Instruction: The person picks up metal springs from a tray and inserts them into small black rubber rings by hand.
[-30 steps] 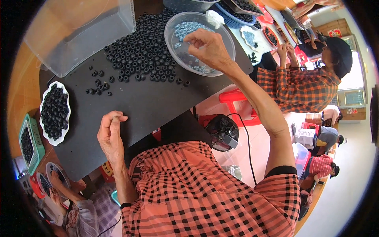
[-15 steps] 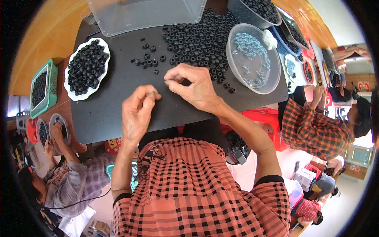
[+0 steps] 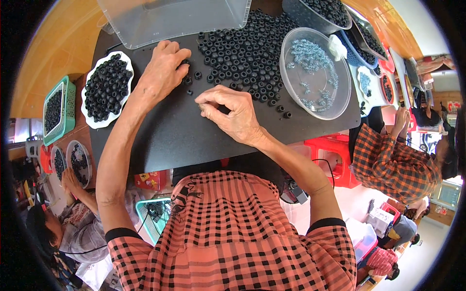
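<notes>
My left hand (image 3: 165, 70) reaches over the far middle of the table, thumb and fingers closed around a black bead-like part (image 3: 185, 62) among a few loose ones. Nearer to me, my right hand (image 3: 232, 114) is held in a pinch; whatever sits at its fingertips is too small to make out. A loose black part (image 3: 190, 92) lies between the hands. Beyond the right hand spreads a large heap of round black parts with holes (image 3: 242, 53). To its right, a clear round tub (image 3: 316, 112) holds small bluish, spring-like pieces.
A scalloped white plate (image 3: 130, 80) heaped with black parts stands at the left. At the back are a clear plastic bin (image 3: 174, 34) and a filled blue-grey tub (image 3: 296, 14). A red stool (image 3: 335, 165) stands right of me. Other people work on both sides.
My left hand has moved away from in front of me to the far loose parts and closed on one. My right hand stays nearly in place, still pinched.
</notes>
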Demonstrator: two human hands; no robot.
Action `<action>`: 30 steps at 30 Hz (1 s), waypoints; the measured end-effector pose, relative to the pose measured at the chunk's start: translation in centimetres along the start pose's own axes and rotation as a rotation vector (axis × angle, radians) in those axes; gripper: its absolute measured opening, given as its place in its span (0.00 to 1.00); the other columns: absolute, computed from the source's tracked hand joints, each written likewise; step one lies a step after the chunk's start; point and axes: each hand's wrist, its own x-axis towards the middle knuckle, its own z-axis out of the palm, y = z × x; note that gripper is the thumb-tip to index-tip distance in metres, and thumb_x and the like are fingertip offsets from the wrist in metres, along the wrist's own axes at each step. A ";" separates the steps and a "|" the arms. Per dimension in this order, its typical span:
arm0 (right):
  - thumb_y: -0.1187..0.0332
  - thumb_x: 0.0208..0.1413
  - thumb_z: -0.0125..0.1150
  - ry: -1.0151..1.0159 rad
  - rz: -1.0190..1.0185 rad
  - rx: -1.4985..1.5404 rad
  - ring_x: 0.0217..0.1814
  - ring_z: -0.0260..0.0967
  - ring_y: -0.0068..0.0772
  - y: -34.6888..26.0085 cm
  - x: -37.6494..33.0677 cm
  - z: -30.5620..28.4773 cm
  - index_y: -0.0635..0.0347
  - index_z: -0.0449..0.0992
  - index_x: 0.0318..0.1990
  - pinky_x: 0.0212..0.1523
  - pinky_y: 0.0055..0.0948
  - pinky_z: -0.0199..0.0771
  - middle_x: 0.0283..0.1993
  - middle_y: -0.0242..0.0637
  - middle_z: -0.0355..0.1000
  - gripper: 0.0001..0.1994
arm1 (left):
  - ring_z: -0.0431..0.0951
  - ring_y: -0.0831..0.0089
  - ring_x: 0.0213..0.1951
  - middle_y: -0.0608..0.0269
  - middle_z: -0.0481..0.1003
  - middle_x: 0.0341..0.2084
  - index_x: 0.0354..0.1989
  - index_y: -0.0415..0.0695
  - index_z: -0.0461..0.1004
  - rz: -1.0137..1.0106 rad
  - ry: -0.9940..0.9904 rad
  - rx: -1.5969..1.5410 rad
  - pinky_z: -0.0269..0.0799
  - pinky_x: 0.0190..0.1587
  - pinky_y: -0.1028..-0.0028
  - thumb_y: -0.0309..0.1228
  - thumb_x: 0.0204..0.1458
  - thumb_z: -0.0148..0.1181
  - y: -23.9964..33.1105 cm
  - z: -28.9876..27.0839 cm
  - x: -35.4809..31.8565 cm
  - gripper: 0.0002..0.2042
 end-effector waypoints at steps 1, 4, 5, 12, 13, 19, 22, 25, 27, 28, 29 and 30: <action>0.81 0.50 0.59 0.005 -0.008 0.002 0.30 0.73 0.20 0.0 0.0 0.0 0.67 0.78 0.37 0.32 0.19 0.74 0.34 0.36 0.75 0.06 | 0.66 0.54 0.47 0.53 0.69 0.35 0.35 0.36 0.73 0.026 -0.034 0.055 0.66 0.50 0.61 0.23 0.45 0.59 -0.2 0.2 0.5 0.08; 0.81 0.50 0.60 0.024 -0.004 0.028 0.30 0.72 0.19 0.0 0.1 0.0 0.66 0.78 0.37 0.32 0.19 0.73 0.34 0.35 0.75 0.06 | 0.66 0.54 0.47 0.53 0.69 0.36 0.35 0.35 0.73 0.073 -0.076 0.115 0.66 0.52 0.62 0.22 0.44 0.58 -0.5 0.3 1.4 0.09; 0.81 0.50 0.60 0.027 -0.005 0.026 0.30 0.72 0.19 0.0 0.0 -0.2 0.66 0.78 0.37 0.32 0.19 0.73 0.34 0.35 0.75 0.06 | 0.66 0.54 0.47 0.53 0.69 0.36 0.35 0.35 0.73 0.076 -0.075 0.114 0.66 0.52 0.62 0.22 0.44 0.58 -0.7 0.4 1.6 0.09; 0.80 0.50 0.60 0.015 0.003 0.014 0.29 0.71 0.19 0.0 0.1 -0.2 0.66 0.78 0.36 0.32 0.18 0.73 0.33 0.34 0.75 0.06 | 0.66 0.56 0.47 0.53 0.68 0.36 0.36 0.35 0.72 0.063 -0.056 0.021 0.65 0.52 0.63 0.21 0.45 0.57 -1.9 0.7 1.6 0.09; 0.80 0.50 0.60 -0.002 0.019 0.009 0.29 0.71 0.19 0.0 0.1 -0.2 0.66 0.78 0.36 0.32 0.18 0.72 0.33 0.34 0.75 0.06 | 0.66 0.56 0.47 0.53 0.67 0.36 0.37 0.34 0.72 0.058 -0.051 -0.009 0.65 0.52 0.63 0.21 0.45 0.56 -2.0 0.7 1.6 0.09; 0.80 0.50 0.60 0.036 0.011 0.034 0.29 0.69 0.17 0.0 0.2 -0.2 0.66 0.78 0.36 0.31 0.18 0.71 0.33 0.33 0.74 0.05 | 0.66 0.58 0.42 0.56 0.67 0.30 0.37 0.35 0.72 0.025 0.002 -0.170 0.65 0.47 0.64 0.22 0.46 0.55 -1.7 0.7 1.3 0.08; 0.79 0.50 0.61 0.069 0.015 0.022 0.29 0.68 0.16 -0.2 0.3 -0.4 0.66 0.78 0.36 0.31 0.17 0.69 0.32 0.32 0.74 0.05 | 0.68 0.60 0.38 0.56 0.68 0.27 0.36 0.36 0.71 -0.008 0.091 -0.283 0.66 0.45 0.65 0.22 0.46 0.54 -1.5 0.9 0.8 0.08; 0.79 0.50 0.61 0.105 0.038 0.044 0.29 0.67 0.15 0.1 0.5 -0.6 0.66 0.78 0.37 0.30 0.16 0.68 0.33 0.32 0.74 0.06 | 0.69 0.63 0.34 0.57 0.68 0.25 0.37 0.36 0.71 -0.076 0.174 -0.410 0.66 0.43 0.67 0.23 0.45 0.53 -1.0 1.0 0.2 0.09; 0.79 0.50 0.61 0.116 0.047 0.052 0.30 0.67 0.15 0.0 0.6 -0.7 0.66 0.78 0.37 0.30 0.16 0.68 0.33 0.31 0.74 0.06 | 0.68 0.64 0.34 0.58 0.68 0.25 0.37 0.37 0.71 -0.107 0.197 -0.464 0.66 0.42 0.68 0.23 0.45 0.53 -0.4 0.9 -0.3 0.10; 0.79 0.51 0.61 0.130 0.056 0.057 0.30 0.67 0.15 0.0 0.6 -0.7 0.66 0.78 0.38 0.30 0.16 0.67 0.33 0.31 0.73 0.06 | 0.68 0.65 0.33 0.59 0.68 0.24 0.37 0.38 0.72 -0.135 0.220 -0.518 0.66 0.42 0.68 0.23 0.44 0.53 -0.2 0.9 -0.4 0.10; 0.79 0.51 0.61 0.128 0.044 0.073 0.30 0.67 0.15 0.3 0.6 -0.7 0.66 0.78 0.38 0.31 0.16 0.67 0.33 0.31 0.73 0.07 | 0.68 0.65 0.33 0.59 0.68 0.24 0.37 0.38 0.72 -0.137 0.220 -0.517 0.66 0.42 0.68 0.23 0.44 0.53 -0.2 0.9 -0.5 0.10; 0.79 0.51 0.61 0.122 0.044 0.078 0.30 0.67 0.15 0.3 0.6 -0.5 0.66 0.78 0.38 0.31 0.16 0.67 0.33 0.31 0.73 0.07 | 0.68 0.65 0.33 0.59 0.67 0.24 0.37 0.39 0.72 -0.117 0.221 -0.472 0.66 0.42 0.69 0.23 0.44 0.53 -0.3 1.0 -0.8 0.10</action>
